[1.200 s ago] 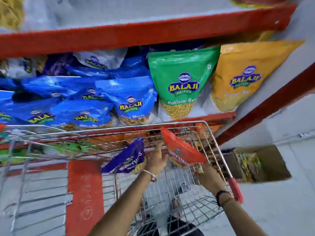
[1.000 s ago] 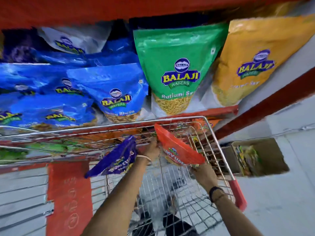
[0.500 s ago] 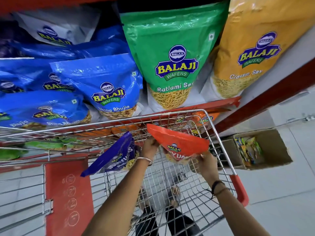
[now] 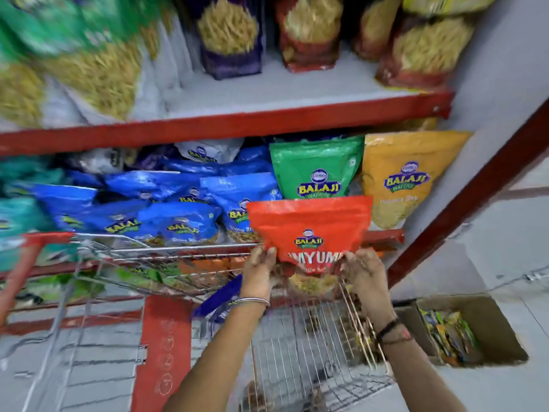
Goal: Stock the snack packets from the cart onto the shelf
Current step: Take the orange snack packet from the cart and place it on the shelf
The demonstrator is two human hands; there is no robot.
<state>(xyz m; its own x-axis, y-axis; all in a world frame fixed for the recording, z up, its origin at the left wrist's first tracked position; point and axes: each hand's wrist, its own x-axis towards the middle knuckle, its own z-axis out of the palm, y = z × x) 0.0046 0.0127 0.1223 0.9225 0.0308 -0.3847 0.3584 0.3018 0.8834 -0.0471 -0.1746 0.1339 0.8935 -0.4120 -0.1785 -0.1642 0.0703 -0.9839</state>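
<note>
An orange-red Balaji snack packet is held upright above the wire cart, in front of the middle shelf. My left hand grips its lower left corner and my right hand grips its lower right corner. A purple packet hangs in the cart below my left wrist, apart from both hands. Behind the red packet stand a green packet and a yellow packet on the shelf.
Several blue packets lie piled on the left of the same shelf. The upper shelf holds purple and red bags. An open cardboard box of small sachets sits on the floor at the right, beside a red upright post.
The red packet has risen from the cart and turned upright. My left hand let go of the purple packet and took the red one's left corner. The view tilted upward.
</note>
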